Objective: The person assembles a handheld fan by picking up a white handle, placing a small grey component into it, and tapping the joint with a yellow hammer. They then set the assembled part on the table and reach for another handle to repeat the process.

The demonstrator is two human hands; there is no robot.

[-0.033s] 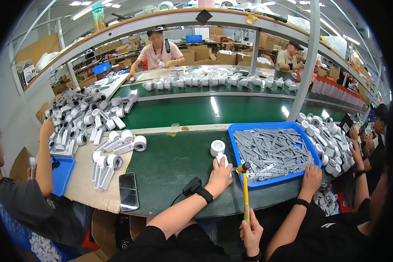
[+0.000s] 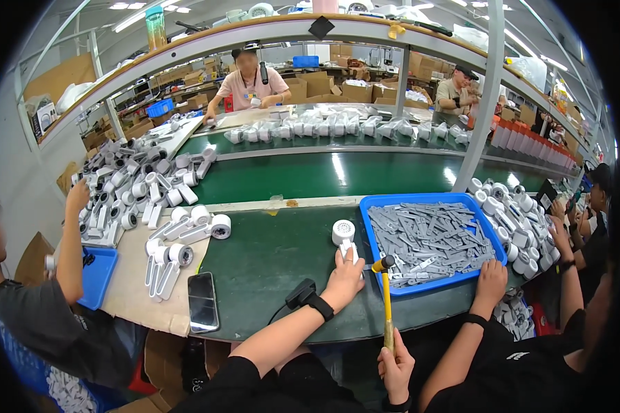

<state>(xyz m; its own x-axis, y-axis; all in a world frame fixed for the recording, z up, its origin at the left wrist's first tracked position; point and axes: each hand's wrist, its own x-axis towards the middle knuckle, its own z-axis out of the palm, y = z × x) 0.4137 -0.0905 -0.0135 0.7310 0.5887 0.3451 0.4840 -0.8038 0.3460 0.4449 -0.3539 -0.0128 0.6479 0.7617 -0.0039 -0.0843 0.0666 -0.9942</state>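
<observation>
A white handheld fan [image 2: 343, 233] lies on the green work surface, its round slotted head pointing away from me. My left hand [image 2: 344, 279] is closed over its handle, which the fingers partly hide. In my right hand [image 2: 396, 365] is a small hammer [image 2: 388, 303] with a yellow handle, gripped low on the shaft. The hammer's head is raised just right of my left hand, in front of the near left corner of a blue tray [image 2: 434, 286] full of grey plastic strips [image 2: 427, 237].
White fans [image 2: 138, 182] are heaped at the left; several more [image 2: 165, 265] lie on cardboard. A phone [image 2: 203, 303] rests left of my arm. A co-worker's hand [image 2: 490, 286] touches the tray's near right edge. Another fan pile [image 2: 520, 224] stands right. A green conveyor [image 2: 289, 177] runs beyond.
My hands, the fan and the hammer show no visible movement. The co-worker's hand at the left has shifted slightly upward along the fan heap.
</observation>
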